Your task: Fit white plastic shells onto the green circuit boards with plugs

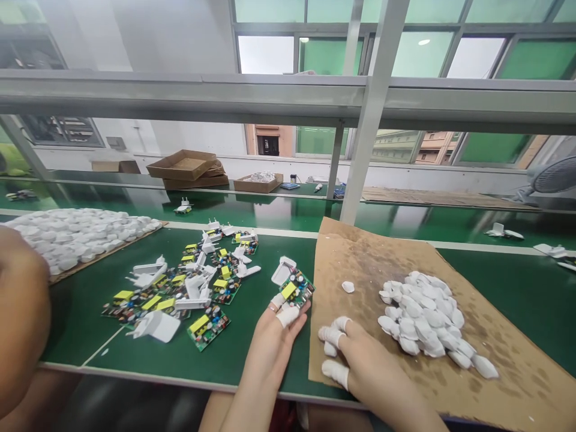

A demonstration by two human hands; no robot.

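I've got the left hand [274, 342] pinched on a circuit board [297, 289] w/ a white plug shell [282, 270] at its far end; taped thumb and forefinger grip the near edge, so it's closed on the board. Board sits up off the green table [252, 354], long axis running away from me and a bit right, just left of the cardboard sheet [360, 258]. Right hand [360, 360] lies flat on that cardboard, taped fingers spread, holding nothing, fingertips pointing left toward the left hand; the two hands are near, not touching. Pile of white caps [427, 321] is just right of the right hand, so that hand is the nearer one to it; one stray cap [347, 287] lies apart, betw. pile and board. To the left, well apart: a scatter of more boards [180, 300] and white shells on the table, then a bigger heap of white parts [76, 237] on another sheet. A forearm [22, 318] fills the left edge; can't tell whose. Nothing stands betw. the hands and the caps.
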